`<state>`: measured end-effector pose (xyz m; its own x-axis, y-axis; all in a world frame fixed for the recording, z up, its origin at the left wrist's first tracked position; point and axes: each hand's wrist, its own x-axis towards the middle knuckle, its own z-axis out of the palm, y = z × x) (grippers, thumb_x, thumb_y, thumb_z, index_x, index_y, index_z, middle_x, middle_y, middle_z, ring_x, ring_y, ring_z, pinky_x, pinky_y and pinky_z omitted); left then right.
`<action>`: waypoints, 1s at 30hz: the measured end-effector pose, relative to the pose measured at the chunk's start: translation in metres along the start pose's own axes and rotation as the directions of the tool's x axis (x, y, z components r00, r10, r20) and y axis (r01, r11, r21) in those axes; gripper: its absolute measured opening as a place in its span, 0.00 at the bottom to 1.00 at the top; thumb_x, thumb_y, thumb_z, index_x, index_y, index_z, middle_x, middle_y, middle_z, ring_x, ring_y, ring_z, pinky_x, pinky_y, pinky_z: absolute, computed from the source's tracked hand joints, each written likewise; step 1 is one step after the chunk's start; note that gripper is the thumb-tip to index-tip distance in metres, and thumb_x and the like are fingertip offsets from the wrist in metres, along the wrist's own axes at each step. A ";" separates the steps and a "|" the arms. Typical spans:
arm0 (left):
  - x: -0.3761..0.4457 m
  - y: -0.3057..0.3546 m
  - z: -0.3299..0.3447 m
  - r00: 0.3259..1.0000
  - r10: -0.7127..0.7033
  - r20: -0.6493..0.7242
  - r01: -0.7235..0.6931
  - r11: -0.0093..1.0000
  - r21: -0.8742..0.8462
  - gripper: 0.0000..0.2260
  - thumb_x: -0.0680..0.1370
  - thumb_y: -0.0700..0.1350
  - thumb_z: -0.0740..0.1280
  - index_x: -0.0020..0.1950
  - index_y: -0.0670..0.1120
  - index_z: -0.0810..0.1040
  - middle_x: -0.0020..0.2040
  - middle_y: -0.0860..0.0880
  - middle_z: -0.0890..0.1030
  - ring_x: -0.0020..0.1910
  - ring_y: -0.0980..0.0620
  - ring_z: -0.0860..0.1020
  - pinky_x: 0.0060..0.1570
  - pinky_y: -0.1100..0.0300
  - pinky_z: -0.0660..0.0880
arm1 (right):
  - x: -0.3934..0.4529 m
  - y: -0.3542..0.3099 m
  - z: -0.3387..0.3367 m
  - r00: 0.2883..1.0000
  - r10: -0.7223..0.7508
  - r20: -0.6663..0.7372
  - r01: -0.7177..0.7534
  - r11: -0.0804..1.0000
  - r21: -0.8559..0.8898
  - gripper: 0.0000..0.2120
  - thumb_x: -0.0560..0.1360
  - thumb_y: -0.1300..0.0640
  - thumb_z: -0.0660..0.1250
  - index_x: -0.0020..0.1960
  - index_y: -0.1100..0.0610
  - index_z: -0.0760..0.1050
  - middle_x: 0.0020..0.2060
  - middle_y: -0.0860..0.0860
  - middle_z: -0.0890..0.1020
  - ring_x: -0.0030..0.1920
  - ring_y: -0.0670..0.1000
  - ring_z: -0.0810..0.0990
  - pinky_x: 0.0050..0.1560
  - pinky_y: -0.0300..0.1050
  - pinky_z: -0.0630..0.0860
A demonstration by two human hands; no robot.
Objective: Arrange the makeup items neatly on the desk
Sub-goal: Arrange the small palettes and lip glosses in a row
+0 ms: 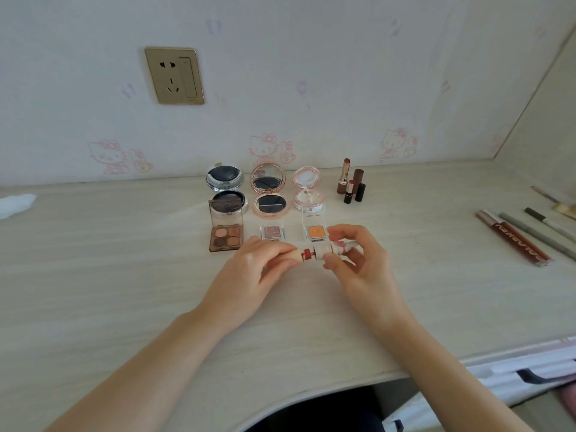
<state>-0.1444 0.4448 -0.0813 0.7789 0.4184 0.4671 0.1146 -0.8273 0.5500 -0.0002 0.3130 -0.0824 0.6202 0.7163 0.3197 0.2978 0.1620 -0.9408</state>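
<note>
Above the desk's middle, my left hand (260,266) grips the cream base of a lipstick (307,254) whose red bullet shows. My right hand (352,260) pinches its cream cap (324,251) just right of the bullet, a small gap apart. Behind my hands, three open compacts stand in a row: a silver one (225,194), a rose-gold one (268,194) and a pale pink one (308,193). In front of them lie a brown eyeshadow palette (226,233), a small pink shadow (271,231) and a small orange shadow (315,229).
Open lipsticks and caps (350,185) stand upright at the back right. A dark red lip gloss tube (514,237) and several pencils (539,233) lie at the right. A white tissue (15,204) lies far left. A wall socket (174,75) is above; the desk's front edge (343,383) curves inward.
</note>
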 end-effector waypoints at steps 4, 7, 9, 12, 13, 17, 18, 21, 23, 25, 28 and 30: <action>-0.001 0.000 0.000 1.000 -0.017 -0.005 0.017 0.999 -0.033 0.15 0.77 0.55 0.62 0.56 0.50 0.80 0.47 0.61 0.79 0.50 0.59 0.74 0.51 0.69 0.68 | 0.002 0.001 -0.001 0.999 0.029 -0.034 -0.028 0.999 0.017 0.20 0.74 0.69 0.67 0.60 0.49 0.71 0.46 0.38 0.76 0.46 0.49 0.82 0.47 0.45 0.81; -0.002 0.001 0.003 1.000 -0.028 -0.007 0.027 0.997 -0.066 0.13 0.76 0.54 0.66 0.57 0.51 0.79 0.49 0.64 0.76 0.50 0.61 0.75 0.52 0.70 0.69 | 0.003 0.002 0.000 0.997 0.040 -0.059 -0.035 0.996 0.081 0.23 0.73 0.69 0.68 0.62 0.50 0.69 0.47 0.43 0.76 0.44 0.50 0.82 0.43 0.42 0.80; -0.003 0.002 0.006 0.999 -0.039 -0.006 0.038 0.996 -0.086 0.12 0.75 0.50 0.70 0.58 0.54 0.78 0.49 0.60 0.77 0.50 0.61 0.75 0.52 0.70 0.69 | 0.005 0.002 -0.002 0.989 0.094 -0.112 -0.073 0.982 0.175 0.22 0.73 0.67 0.69 0.62 0.51 0.69 0.50 0.49 0.76 0.42 0.48 0.83 0.41 0.38 0.79; -0.004 0.005 0.010 0.999 -0.036 0.008 0.037 0.993 -0.114 0.14 0.74 0.46 0.71 0.56 0.58 0.74 0.49 0.56 0.78 0.51 0.61 0.77 0.51 0.72 0.69 | 0.011 0.002 -0.008 0.971 0.198 -0.131 -0.154 0.946 0.285 0.20 0.72 0.65 0.71 0.61 0.51 0.72 0.50 0.53 0.80 0.42 0.47 0.83 0.41 0.38 0.78; -0.003 0.008 0.011 0.999 -0.031 0.014 0.033 0.992 -0.118 0.14 0.74 0.46 0.71 0.55 0.59 0.73 0.49 0.57 0.79 0.51 0.61 0.77 0.51 0.72 0.69 | 0.012 0.002 -0.010 0.967 0.221 -0.128 -0.174 0.937 0.304 0.20 0.72 0.64 0.71 0.61 0.51 0.72 0.49 0.53 0.81 0.42 0.47 0.83 0.41 0.39 0.78; -0.001 0.017 0.016 0.999 0.016 0.049 -0.011 0.995 -0.099 0.15 0.75 0.47 0.69 0.59 0.61 0.71 0.52 0.59 0.78 0.52 0.60 0.77 0.52 0.65 0.72 | 0.018 0.003 -0.023 0.957 0.258 -0.132 -0.204 0.923 0.328 0.19 0.73 0.61 0.71 0.61 0.49 0.72 0.46 0.51 0.85 0.44 0.47 0.83 0.40 0.36 0.77; 0.000 0.019 0.017 0.997 0.036 0.070 -0.030 0.996 -0.083 0.15 0.76 0.48 0.67 0.60 0.61 0.70 0.52 0.58 0.77 0.52 0.58 0.76 0.52 0.62 0.74 | 0.020 0.002 -0.027 0.958 0.257 -0.123 -0.208 0.926 0.315 0.19 0.73 0.60 0.71 0.61 0.48 0.72 0.46 0.51 0.85 0.44 0.47 0.83 0.39 0.36 0.77; 0.008 0.029 0.020 0.986 0.104 0.130 -0.103 0.995 -0.016 0.14 0.76 0.53 0.63 0.62 0.60 0.70 0.54 0.62 0.76 0.53 0.58 0.74 0.52 0.58 0.74 | 0.028 -0.001 -0.040 0.958 0.264 -0.109 -0.224 0.932 0.284 0.20 0.73 0.59 0.72 0.61 0.48 0.71 0.44 0.50 0.85 0.44 0.47 0.84 0.41 0.37 0.76; 0.014 0.037 0.025 0.981 0.135 0.140 -0.136 0.991 -0.003 0.15 0.76 0.53 0.65 0.62 0.59 0.70 0.53 0.69 0.72 0.54 0.60 0.73 0.52 0.63 0.72 | 0.035 -0.004 -0.049 0.951 0.285 -0.115 -0.247 0.932 0.266 0.21 0.72 0.58 0.73 0.62 0.49 0.71 0.43 0.51 0.85 0.44 0.47 0.84 0.42 0.40 0.76; 0.023 0.044 0.033 0.980 0.156 0.124 -0.160 0.987 0.018 0.15 0.75 0.52 0.67 0.62 0.58 0.71 0.51 0.68 0.72 0.52 0.60 0.72 0.51 0.65 0.70 | 0.043 -0.005 -0.058 0.944 0.305 -0.121 -0.270 0.931 0.244 0.21 0.71 0.58 0.74 0.61 0.51 0.71 0.43 0.52 0.85 0.43 0.47 0.84 0.43 0.42 0.76; 0.037 0.054 0.045 0.974 0.202 0.103 -0.210 0.974 0.080 0.15 0.75 0.51 0.69 0.61 0.52 0.74 0.43 0.59 0.72 0.48 0.56 0.72 0.50 0.60 0.72 | 0.059 -0.007 -0.069 0.934 0.339 -0.113 -0.310 0.926 0.217 0.19 0.70 0.58 0.75 0.58 0.55 0.74 0.43 0.53 0.85 0.41 0.46 0.84 0.43 0.41 0.77; 0.046 0.059 0.054 0.972 0.212 0.100 -0.223 0.966 0.127 0.15 0.75 0.52 0.69 0.60 0.50 0.75 0.41 0.58 0.72 0.46 0.54 0.71 0.49 0.56 0.73 | 0.070 -0.007 -0.075 0.928 0.363 -0.086 -0.347 0.924 0.161 0.16 0.70 0.58 0.75 0.55 0.57 0.76 0.43 0.54 0.85 0.39 0.46 0.83 0.43 0.40 0.78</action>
<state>-0.0681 0.3947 -0.0650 0.8434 0.1942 0.5010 0.0153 -0.9407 0.3389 0.0952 0.3112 -0.0450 0.7462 0.6647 -0.0354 -0.0568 0.0106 -0.9983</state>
